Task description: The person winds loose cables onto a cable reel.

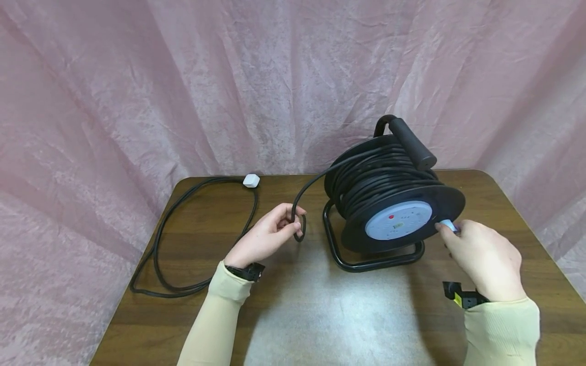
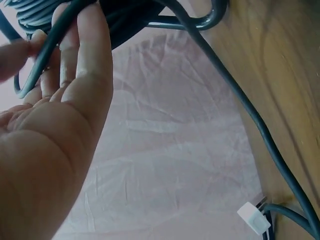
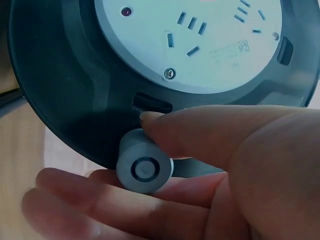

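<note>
A black cable reel (image 1: 382, 175) stands on its tubular frame, right of the middle of the table, wound with many turns of black cable. Its white socket panel (image 1: 403, 218) has a red button. My left hand (image 1: 270, 231) holds the cable (image 2: 55, 42) between thumb and fingers, left of the reel; a small bend of it hangs below the fingertips. From there the cable rises to the top of the drum. My right hand (image 1: 490, 254) grips the light grey crank knob (image 3: 145, 165) near the disc's rim, thumb above and fingers beneath it.
Loose cable (image 1: 157, 244) lies in wide loops on the left of the wooden table (image 1: 284, 325), ending in a white plug (image 1: 251, 181) at the back edge. The reel's thick carrying handle (image 1: 412, 145) juts up over the drum. A pink curtain (image 1: 274, 91) hangs behind.
</note>
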`<action>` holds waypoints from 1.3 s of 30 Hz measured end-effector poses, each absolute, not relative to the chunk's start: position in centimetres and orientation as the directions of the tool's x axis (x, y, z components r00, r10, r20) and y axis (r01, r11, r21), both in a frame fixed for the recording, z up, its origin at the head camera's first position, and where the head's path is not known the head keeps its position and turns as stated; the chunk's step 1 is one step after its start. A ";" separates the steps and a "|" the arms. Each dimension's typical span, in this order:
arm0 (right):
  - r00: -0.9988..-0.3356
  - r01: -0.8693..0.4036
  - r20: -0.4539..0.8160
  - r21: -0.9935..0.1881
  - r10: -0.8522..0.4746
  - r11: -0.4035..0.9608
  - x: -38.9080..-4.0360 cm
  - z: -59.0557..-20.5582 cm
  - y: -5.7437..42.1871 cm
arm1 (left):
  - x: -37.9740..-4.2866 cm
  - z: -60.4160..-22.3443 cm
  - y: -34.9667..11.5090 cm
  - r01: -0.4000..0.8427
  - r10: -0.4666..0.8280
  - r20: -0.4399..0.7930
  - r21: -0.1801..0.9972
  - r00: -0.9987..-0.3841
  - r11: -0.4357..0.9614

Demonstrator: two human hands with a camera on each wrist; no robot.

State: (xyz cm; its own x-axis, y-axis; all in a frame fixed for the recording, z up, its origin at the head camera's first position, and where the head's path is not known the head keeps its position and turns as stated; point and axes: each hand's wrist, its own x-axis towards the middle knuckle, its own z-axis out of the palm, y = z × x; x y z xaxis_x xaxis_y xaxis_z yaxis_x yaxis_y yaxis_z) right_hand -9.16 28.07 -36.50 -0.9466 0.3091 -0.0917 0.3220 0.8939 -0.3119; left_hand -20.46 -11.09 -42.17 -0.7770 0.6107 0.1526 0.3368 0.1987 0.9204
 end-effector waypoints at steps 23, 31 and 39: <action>-0.952 0.256 -0.234 -0.264 0.196 0.930 -9.9 -37.8 27.8 | -20.7 -42.6 -11.7 0.459 0.653 0.155 0.827 -0.741 0.324; -0.943 0.231 -0.299 -0.265 0.148 0.936 -10.5 -38.4 27.5 | -21.0 -43.0 -11.8 0.504 0.639 0.195 0.792 -0.744 0.345; -0.935 0.213 -0.336 -0.273 0.115 0.938 -10.6 -38.7 26.9 | -21.2 -43.4 -11.4 0.545 0.616 0.206 0.719 -0.760 0.431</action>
State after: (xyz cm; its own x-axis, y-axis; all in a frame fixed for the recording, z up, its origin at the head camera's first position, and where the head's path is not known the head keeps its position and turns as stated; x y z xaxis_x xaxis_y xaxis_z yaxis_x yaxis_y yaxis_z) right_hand -10.63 26.91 -38.73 -0.9348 0.1147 -0.3361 0.2134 0.9379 -0.2734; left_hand -21.23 -11.43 -43.42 -0.7600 0.6164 0.2063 0.5448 0.4309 0.7194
